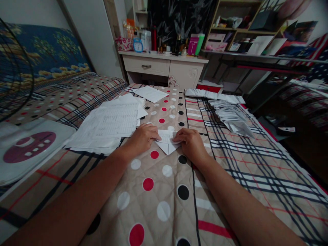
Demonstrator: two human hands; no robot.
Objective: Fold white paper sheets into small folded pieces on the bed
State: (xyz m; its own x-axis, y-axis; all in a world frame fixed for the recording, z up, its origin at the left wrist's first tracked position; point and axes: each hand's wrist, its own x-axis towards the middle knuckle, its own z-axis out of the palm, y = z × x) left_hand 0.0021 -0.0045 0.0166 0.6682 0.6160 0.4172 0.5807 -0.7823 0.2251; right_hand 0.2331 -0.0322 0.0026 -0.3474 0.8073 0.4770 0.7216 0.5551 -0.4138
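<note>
Beige quilted bedcover [159, 234] with dots lies beneath; left hand [144, 139] and right hand [192, 141] have fingers closed on a small white folded paper [167, 147] between them. Rightward, fanned white folded papers [230, 116] look finished; leftward, flat printed white sheets [115, 119] seem remaining.

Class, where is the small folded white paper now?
In the head view, the paper is near the centre, between the left hand and the right hand, right of the printed white sheets.
</note>
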